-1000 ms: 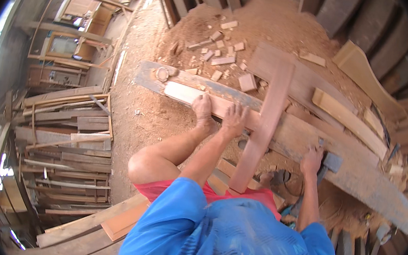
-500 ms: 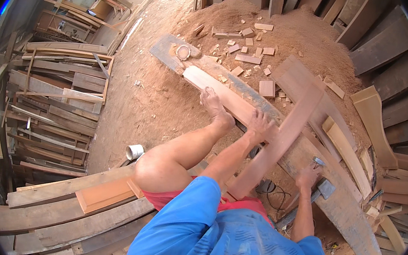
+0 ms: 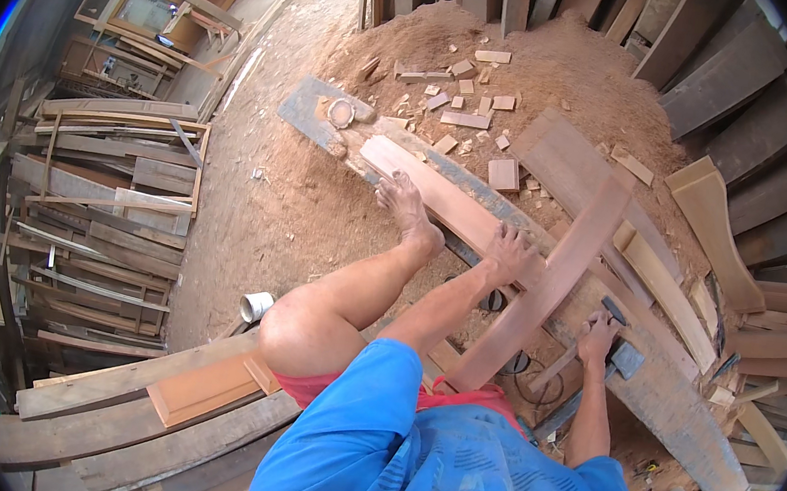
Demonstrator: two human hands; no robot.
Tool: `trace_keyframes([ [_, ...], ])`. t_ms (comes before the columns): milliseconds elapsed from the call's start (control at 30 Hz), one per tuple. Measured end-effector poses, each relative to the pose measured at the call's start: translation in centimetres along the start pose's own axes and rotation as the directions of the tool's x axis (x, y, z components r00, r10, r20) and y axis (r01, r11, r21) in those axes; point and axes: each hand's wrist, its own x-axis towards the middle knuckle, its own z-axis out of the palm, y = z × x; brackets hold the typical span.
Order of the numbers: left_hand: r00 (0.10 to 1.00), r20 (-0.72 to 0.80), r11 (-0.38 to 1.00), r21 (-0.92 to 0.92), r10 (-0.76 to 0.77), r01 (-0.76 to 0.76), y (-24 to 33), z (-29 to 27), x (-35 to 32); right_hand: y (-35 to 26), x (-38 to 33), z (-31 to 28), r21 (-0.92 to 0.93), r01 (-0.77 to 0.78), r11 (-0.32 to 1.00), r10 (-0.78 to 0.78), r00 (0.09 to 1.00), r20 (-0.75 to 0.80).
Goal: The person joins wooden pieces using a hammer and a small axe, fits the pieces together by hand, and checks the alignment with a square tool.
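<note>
A long reddish-brown board (image 3: 438, 189) lies lengthwise on the weathered plank bench (image 3: 682, 424). My left hand (image 3: 509, 255) grips its near end, fingers over the top, next to where a second board (image 3: 543, 285) crosses it. That crossing board slants from my lap to beyond the bench. My bare foot (image 3: 405, 201) presses against the long board farther along. To the right, my right hand (image 3: 598, 338) is closed around a hammer (image 3: 613, 311) with a dark head and pale wooden handle. Beside that wrist rests another tool with a blocky grey metal head (image 3: 627, 359).
Several wood offcuts (image 3: 465, 119) lie on a sawdust heap beyond the bench. A round tin (image 3: 340, 112) stands at the bench's far end. Curved wood pieces (image 3: 716, 232) and dark planks lean at the right. A white cup (image 3: 256, 307) lies left of my knee.
The long board and crossing board have slid slightly rightward along the bench, with my left hand on them. The hammer has turned in my right hand, showing its handle. The view has shifted slightly.
</note>
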Motion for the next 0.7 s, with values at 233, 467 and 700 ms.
trace_keyframes([
  [233,0.997,0.051,0.998,0.024,0.061,-0.063,-2.9,-1.6,1.9,-0.9,-0.1,0.0,0.019,-0.081,0.997,0.082,0.997,-0.018],
  [467,0.997,0.041,0.995,0.074,0.066,-0.069,-5.8,-3.1,1.9,-1.8,-0.2,0.1,0.035,-0.117,0.993,0.118,0.992,-0.033],
  [700,0.962,-0.199,0.982,0.051,0.187,-0.181,-7.2,-0.1,3.0,-0.5,0.4,0.8,0.05,-0.141,0.989,0.144,0.989,-0.042],
])
